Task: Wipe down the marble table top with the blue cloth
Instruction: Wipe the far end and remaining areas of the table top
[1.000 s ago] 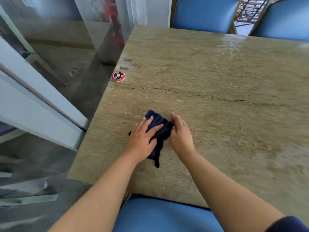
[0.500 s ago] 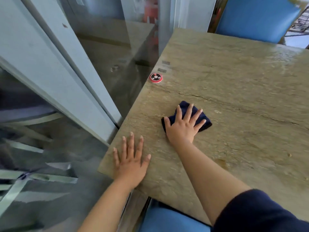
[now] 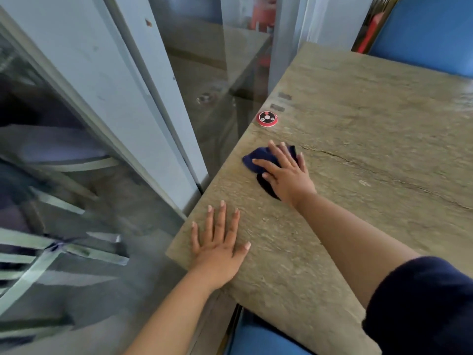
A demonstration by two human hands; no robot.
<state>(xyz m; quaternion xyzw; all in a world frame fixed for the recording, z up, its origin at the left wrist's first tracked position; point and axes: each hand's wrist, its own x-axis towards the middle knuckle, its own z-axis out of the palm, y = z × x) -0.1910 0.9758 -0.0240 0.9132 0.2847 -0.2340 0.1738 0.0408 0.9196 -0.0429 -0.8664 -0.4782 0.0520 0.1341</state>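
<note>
Looking down, we see a marble table top [image 3: 358,155], greenish tan with darker veins and one long crack running toward the far right. Our right hand [image 3: 286,175] presses flat, fingers spread and straight, on the blue cloth [image 3: 252,160], which lies bunched near the table's left edge. Our left hand [image 3: 220,247] rests palm down with straight, splayed fingers on bare stone at the near left corner, holding nothing. Just beyond the cloth sits a small round red disc [image 3: 267,118] with a dark face and pale dots; any writing on it is too small to read. Two small grey patches [image 3: 281,101] lie past it. A glass wall [image 3: 210,80] with pale frames stands left of the table. Blue padded chairs [image 3: 422,32] stand at the far side and the near edge.
</note>
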